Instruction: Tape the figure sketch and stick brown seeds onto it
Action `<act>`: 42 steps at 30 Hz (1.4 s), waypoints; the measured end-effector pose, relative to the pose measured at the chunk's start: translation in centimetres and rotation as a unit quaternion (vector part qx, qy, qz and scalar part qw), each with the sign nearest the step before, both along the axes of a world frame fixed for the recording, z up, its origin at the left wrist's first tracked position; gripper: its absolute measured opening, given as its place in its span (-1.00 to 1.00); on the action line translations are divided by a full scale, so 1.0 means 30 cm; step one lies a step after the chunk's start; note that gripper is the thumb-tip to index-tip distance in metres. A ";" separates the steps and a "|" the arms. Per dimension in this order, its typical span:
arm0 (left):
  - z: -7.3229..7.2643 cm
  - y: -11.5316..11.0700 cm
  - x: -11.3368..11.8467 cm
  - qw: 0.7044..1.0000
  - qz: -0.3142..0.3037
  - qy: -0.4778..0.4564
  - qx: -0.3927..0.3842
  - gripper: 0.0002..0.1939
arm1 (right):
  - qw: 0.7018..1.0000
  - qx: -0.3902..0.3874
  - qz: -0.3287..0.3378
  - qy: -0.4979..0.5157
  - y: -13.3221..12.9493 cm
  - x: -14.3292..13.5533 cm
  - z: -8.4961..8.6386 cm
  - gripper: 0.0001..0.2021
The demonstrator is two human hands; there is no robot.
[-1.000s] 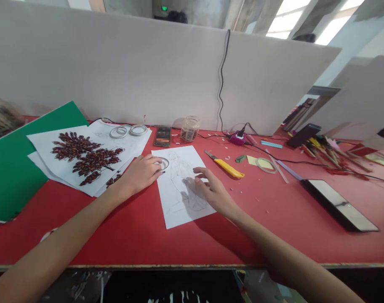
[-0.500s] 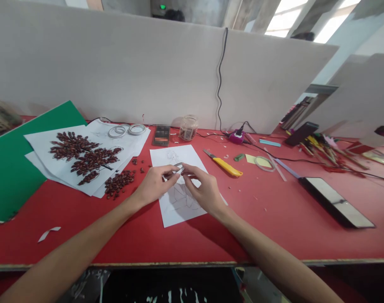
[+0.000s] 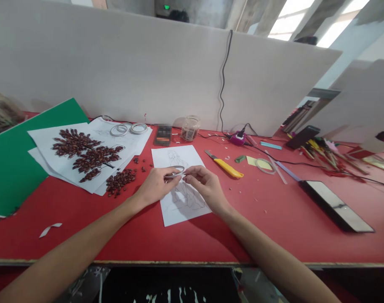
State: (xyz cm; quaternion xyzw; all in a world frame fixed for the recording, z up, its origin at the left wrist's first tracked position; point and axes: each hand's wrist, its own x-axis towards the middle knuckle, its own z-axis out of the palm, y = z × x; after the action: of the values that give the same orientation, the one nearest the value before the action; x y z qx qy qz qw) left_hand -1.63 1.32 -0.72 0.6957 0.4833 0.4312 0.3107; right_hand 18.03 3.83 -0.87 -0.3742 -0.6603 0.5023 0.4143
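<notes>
Between finger and thumb, my left hand holds a narrow ring that looks like a roll of tape, tilted over the paper. My right hand is closed in a pinch against the ring's right edge; the tiny bit between its fingertips is too small to make out. Under both hands lies a white sheet with a pencil figure drawing, partly covered by them. A pile of brown seeds lies left of my left hand. The yellow utility knife, blade out, rests to the right of the sheet.
Sheets with glued brown seeds overlap a green board on the left. Behind are two pale tape rolls, a dark box, a jar and a purple power socket. A black-edged case lies right.
The ring has tipped so more of its opening shows, and it sits in my left hand. My right fingers have shifted to its right edge. The view moved slightly.
</notes>
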 end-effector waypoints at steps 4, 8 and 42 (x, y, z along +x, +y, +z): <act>-0.003 -0.004 0.005 1.000 -0.020 -0.011 -0.003 -0.74 | 0.999 -0.009 0.003 0.041 0.001 -0.006 -0.007 -0.64; -0.011 -0.003 0.008 1.000 -0.020 -0.010 0.004 -0.75 | 1.000 0.030 -0.004 -0.005 -0.003 -0.006 -0.010 -0.74; -0.021 0.060 -0.075 0.996 0.054 0.065 0.024 -0.76 | 0.954 0.265 -0.007 -0.136 -0.003 0.034 0.011 -0.89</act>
State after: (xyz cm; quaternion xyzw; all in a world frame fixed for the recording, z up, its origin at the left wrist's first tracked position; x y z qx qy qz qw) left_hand -3.88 3.12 -1.34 0.7026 0.5287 0.4127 0.2376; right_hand 19.07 3.74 -0.53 -0.3202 -0.8174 0.2502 0.4082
